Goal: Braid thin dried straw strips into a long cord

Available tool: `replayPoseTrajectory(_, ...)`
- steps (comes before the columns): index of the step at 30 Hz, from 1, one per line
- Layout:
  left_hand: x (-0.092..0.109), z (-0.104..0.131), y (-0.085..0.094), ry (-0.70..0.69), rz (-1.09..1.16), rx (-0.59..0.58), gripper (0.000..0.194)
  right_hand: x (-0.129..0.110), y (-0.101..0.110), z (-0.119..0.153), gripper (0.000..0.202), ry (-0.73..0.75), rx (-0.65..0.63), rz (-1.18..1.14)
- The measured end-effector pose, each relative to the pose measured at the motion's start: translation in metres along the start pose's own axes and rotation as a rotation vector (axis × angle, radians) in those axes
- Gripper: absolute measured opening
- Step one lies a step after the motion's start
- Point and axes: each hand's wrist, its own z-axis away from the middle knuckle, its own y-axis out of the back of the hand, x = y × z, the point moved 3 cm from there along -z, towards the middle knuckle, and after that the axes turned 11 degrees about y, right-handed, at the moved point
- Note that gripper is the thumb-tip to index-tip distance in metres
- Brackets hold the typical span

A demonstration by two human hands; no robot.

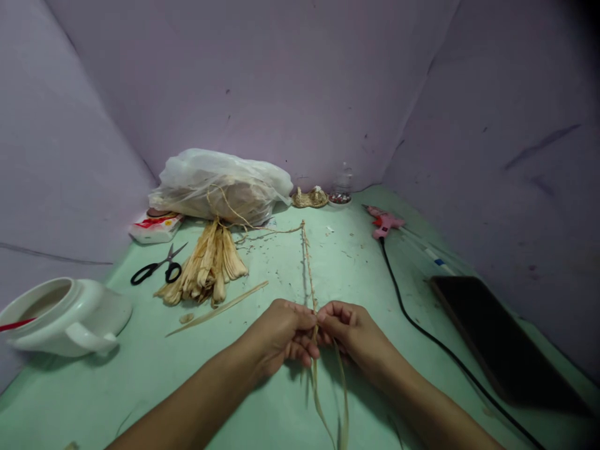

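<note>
A thin tan cord (308,265), made of twisted or braided dried husk strips, runs from the far part of the table straight toward me. My left hand (293,331) pinches its near end between thumb and forefinger. Right beside it, my right hand (344,325) is closed on the same end, fingertips almost touching the left ones. Loose husk strips (344,387) hang down below both hands toward the front edge. Exactly which strand each hand grips is hidden by the fingers.
Left lie a bundle of dried husks (206,265), black-handled scissors (164,267), a single husk strip (220,307) and a white pot (94,312). Behind stand a plastic bag (220,181) and a small woven piece (309,198). Right are a pink glue gun (387,222), its cord and a dark tablet (497,337).
</note>
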Motion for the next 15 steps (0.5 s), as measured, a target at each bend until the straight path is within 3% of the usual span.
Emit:
replayPoseTrajectory(4,-0.001,-0.002,0.004,0.027,-0.089,0.039,0.021,0.000,0.001,-0.001,0.020,0.085,0.004,0.097)
replayPoseTrajectory(9,-0.001,-0.006,0.010,-0.036,-0.310,0.130,0.022,-0.001,0.004,0.000,0.017,0.258,0.040,0.356)
replayPoseTrajectory(15,0.001,-0.004,0.010,-0.033,-0.425,0.189,0.012,-0.009,0.006,0.006,0.017,0.376,-0.067,0.465)
